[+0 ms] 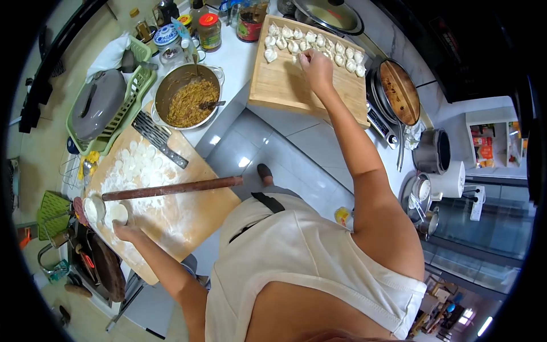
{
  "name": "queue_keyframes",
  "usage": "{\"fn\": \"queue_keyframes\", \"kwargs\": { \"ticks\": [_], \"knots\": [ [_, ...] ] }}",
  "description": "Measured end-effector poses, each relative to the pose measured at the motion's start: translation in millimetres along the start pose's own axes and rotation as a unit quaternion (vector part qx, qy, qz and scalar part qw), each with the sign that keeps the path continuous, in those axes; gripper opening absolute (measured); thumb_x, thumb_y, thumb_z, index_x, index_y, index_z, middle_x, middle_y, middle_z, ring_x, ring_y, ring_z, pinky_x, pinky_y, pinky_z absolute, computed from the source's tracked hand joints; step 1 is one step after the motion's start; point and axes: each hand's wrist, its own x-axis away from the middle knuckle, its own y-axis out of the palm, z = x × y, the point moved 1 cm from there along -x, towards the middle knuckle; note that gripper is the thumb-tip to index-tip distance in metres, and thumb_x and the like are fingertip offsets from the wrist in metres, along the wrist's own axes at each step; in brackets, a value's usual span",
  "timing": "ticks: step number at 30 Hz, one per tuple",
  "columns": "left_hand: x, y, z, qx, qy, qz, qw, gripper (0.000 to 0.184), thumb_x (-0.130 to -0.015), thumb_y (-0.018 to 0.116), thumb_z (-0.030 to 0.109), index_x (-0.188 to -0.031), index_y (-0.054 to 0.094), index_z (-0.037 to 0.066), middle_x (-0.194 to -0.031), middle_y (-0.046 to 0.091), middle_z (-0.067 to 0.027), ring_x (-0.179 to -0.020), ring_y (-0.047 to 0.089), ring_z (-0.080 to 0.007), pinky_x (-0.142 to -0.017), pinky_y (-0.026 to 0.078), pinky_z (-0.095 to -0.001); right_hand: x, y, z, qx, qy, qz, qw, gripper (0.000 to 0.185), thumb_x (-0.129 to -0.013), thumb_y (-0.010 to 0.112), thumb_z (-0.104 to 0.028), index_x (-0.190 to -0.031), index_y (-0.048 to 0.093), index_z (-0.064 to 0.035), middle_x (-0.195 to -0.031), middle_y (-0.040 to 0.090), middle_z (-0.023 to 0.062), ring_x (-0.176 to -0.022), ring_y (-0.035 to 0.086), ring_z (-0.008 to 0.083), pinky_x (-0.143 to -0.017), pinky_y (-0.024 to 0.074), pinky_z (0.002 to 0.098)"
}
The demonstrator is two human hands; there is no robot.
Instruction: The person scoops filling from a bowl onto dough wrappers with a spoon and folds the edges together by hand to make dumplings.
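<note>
My left hand (130, 232) is closed on the edge of a round dough wrapper (118, 213) at the left end of the floured board (196, 219). Beside it stands a small container of white flour (93, 208). A dark wooden rolling pin (176, 187) lies across the board, with several floured dough rounds (137, 162) beyond it. My right hand (318, 68) is over the wooden tray (285, 85), fingers pinched at a small white dumpling (295, 58), partly hidden by them. Rows of folded dumplings (310, 37) fill the tray's far side.
A pot of brown filling (191, 100) with utensils stands between board and tray. A cleaver (159, 139) lies at the board's far edge. Jars (209, 31) stand behind the pot. A green basket (137, 85) holds a grey lid; pans (399, 91) stand right of the tray.
</note>
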Motion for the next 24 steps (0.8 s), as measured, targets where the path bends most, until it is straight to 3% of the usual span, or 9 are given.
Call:
{"fn": "queue_keyframes", "kwargs": {
  "ticks": [1, 4, 7, 11, 16, 20, 22, 23, 24],
  "knots": [
    [-5, 4, -1, 0.093, -0.059, -0.011, 0.994, 0.024, -0.087, 0.057, 0.014, -0.1, 0.057, -0.006, -0.099, 0.062, -0.0148, -0.093, 0.061, -0.0261, -0.086, 0.051, -0.0374, -8, 7, 8, -0.011, 0.026, -0.009, 1.0, 0.02, -0.079, 0.061, -0.022, -0.077, 0.067, -0.0026, -0.073, 0.064, 0.0192, -0.069, 0.062, 0.0349, -0.066, 0.0484, 0.0417],
    [-24, 16, -7, 0.21, -0.083, -0.06, 0.972, 0.027, -0.088, 0.056, 0.01, -0.108, 0.056, -0.008, -0.111, 0.061, -0.0158, -0.102, 0.059, -0.0279, -0.091, 0.049, -0.0388, -23, 34, 21, -0.045, 0.084, -0.028, 0.995, 0.02, -0.077, 0.061, -0.022, -0.075, 0.069, -0.0036, -0.073, 0.065, 0.0191, -0.07, 0.063, 0.0341, -0.068, 0.0491, 0.0405],
    [-4, 50, -2, 0.254, -0.142, -0.129, 0.948, 0.033, -0.087, 0.055, 0.002, -0.119, 0.051, -0.007, -0.122, 0.056, -0.0182, -0.114, 0.053, -0.03, -0.099, 0.043, -0.0428, -29, 56, 21, -0.052, 0.106, -0.027, 0.993, 0.02, -0.076, 0.061, -0.022, -0.073, 0.069, -0.0039, -0.072, 0.065, 0.0192, -0.071, 0.064, 0.0331, -0.07, 0.0496, 0.0405],
    [25, 83, -8, 0.252, -0.181, -0.214, 0.926, 0.036, -0.085, 0.056, -0.001, -0.12, 0.049, -0.006, -0.125, 0.054, -0.018, -0.116, 0.052, -0.0308, -0.101, 0.041, -0.0445, -36, 72, 23, -0.01, 0.1, -0.045, 0.994, 0.02, -0.075, 0.063, -0.024, -0.08, 0.068, -0.0046, -0.078, 0.066, 0.0189, -0.077, 0.064, 0.0328, -0.073, 0.0498, 0.0414],
    [107, 132, 3, 0.211, -0.24, -0.177, 0.931, 0.038, -0.089, 0.056, 0.01, -0.124, 0.047, -0.001, -0.127, 0.053, -0.0138, -0.12, 0.049, -0.0285, -0.106, 0.034, -0.0461, -30, 57, 9, 0.085, 0.068, -0.091, 0.99, 0.03, -0.077, 0.064, -0.026, -0.097, 0.059, -0.0042, -0.088, 0.065, 0.0163, -0.081, 0.062, 0.0348, -0.073, 0.0494, 0.0443],
    [143, 155, -2, 0.222, -0.268, -0.229, 0.909, 0.035, -0.091, 0.053, 0.012, -0.124, 0.048, 0.0, -0.127, 0.054, -0.0134, -0.12, 0.049, -0.0283, -0.107, 0.034, -0.0449, 8, 12, -72, 0.026, -0.18, 0.078, 0.98, 0.023, -0.085, 0.057, -0.023, -0.1, 0.058, -0.0056, -0.088, 0.057, 0.0137, -0.075, 0.059, 0.0335, -0.064, 0.0483, 0.045],
    [163, 164, -1, 0.266, -0.275, -0.276, 0.882, 0.035, -0.092, 0.052, 0.012, -0.124, 0.047, -0.002, -0.123, 0.056, -0.0148, -0.117, 0.051, -0.0287, -0.105, 0.037, -0.0449, 42, 30, -94, -0.069, -0.28, -0.01, 0.958, 0.021, -0.083, 0.06, -0.024, -0.097, 0.057, -0.0081, -0.084, 0.056, 0.0131, -0.074, 0.059, 0.0302, -0.057, 0.0486, 0.0422],
    [166, 165, -5, 0.284, -0.27, -0.28, 0.877, 0.035, -0.093, 0.051, 0.013, -0.124, 0.047, -0.002, -0.123, 0.056, -0.0146, -0.116, 0.052, -0.0285, -0.104, 0.038, -0.0447, 79, 34, -122, -0.005, -0.331, -0.136, 0.934, 0.025, -0.082, 0.062, -0.024, -0.102, 0.06, -0.0095, -0.085, 0.055, 0.0102, -0.074, 0.06, 0.0284, -0.061, 0.0488, 0.0394],
    [169, 172, -13, 0.301, -0.272, -0.289, 0.867, 0.034, -0.094, 0.049, 0.014, -0.124, 0.047, -0.002, -0.122, 0.056, -0.0144, -0.115, 0.052, -0.0283, -0.103, 0.039, -0.0445, 92, 45, -131, 0.023, -0.359, -0.116, 0.926, 0.026, -0.083, 0.061, -0.025, -0.106, 0.061, -0.0127, -0.082, 0.053, 0.0087, -0.072, 0.06, 0.0243, -0.055, 0.0498, 0.0358]
  ]
}}
